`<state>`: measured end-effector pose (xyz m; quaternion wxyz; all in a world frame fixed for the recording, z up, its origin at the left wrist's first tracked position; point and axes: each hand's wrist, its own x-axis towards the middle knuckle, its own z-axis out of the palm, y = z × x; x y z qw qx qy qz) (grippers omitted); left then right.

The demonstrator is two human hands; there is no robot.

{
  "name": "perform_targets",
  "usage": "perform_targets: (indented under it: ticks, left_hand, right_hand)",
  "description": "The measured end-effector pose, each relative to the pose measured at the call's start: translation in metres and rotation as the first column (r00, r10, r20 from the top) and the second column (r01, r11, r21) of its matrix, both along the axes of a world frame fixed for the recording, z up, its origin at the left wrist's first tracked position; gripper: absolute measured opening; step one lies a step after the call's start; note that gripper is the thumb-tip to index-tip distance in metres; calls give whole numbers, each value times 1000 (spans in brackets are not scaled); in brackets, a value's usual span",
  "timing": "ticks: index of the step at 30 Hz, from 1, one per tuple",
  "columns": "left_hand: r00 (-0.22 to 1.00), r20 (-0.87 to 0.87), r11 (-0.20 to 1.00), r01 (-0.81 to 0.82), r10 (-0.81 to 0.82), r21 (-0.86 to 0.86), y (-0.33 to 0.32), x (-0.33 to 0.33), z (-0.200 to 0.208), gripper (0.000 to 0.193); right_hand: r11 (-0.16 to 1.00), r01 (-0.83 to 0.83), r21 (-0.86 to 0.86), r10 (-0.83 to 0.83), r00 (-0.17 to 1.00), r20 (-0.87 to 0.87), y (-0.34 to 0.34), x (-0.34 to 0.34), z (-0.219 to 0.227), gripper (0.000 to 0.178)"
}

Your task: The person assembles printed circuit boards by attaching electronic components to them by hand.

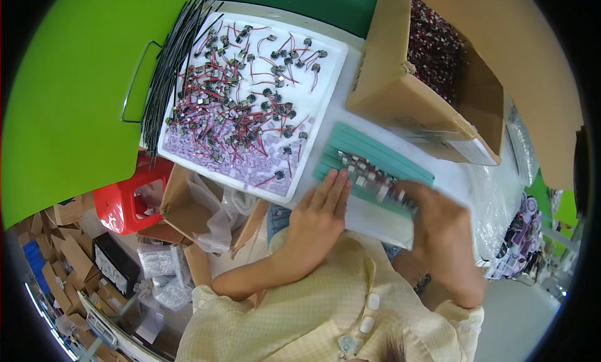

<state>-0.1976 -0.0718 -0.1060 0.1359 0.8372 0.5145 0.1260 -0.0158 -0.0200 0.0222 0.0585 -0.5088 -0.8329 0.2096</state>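
A green grooved board lies in front of me. Along it runs a slanting row of small electronic parts with metal faces and dark red bits. My left hand rests at the board's near edge, fingers stretched out side by side, tips touching the left part of the row. Over the right end of the row is my right hand, smeared by motion; its fingers are mostly hidden, and whether they hold anything does not show. A white tray to the left bears many small black parts with red wires and pale purple pieces.
A tall cardboard box full of dark red wired parts stands at the back right. Thin black rods lie along the tray's left side. A red stool and an opened carton are below left. Clear plastic bags lie at right.
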Motion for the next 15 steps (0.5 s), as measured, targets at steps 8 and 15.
perform_targets:
  ticks: [8, 15]
  left_hand:
    - [780, 574, 868, 84, 248, -489, -24, -1, -26, 41]
    - [861, 476, 903, 49, 178, -427, -23, -3, -15, 36]
  right_hand:
    - [924, -223, 311, 157, 962, 225, -75, -18, -52, 31]
    - [939, -183, 291, 121, 968, 219, -99, -10, -85, 42]
